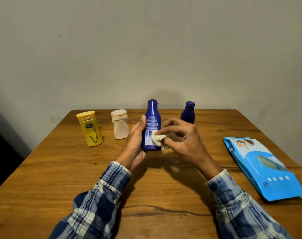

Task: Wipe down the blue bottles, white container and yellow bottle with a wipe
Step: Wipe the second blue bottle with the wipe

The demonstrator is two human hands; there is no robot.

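My left hand grips a tall blue bottle upright at the middle of the wooden table, its printed back label facing me. My right hand pinches a crumpled white wipe and presses it against the lower part of that bottle's label. A smaller blue bottle stands behind my right hand, partly hidden by it. To the left stand a white container and a yellow bottle, both upright and untouched.
A blue pack of wipes lies flat near the table's right edge. A grey wall rises directly behind the table's far edge. A dark object shows at the far left, beyond the table.
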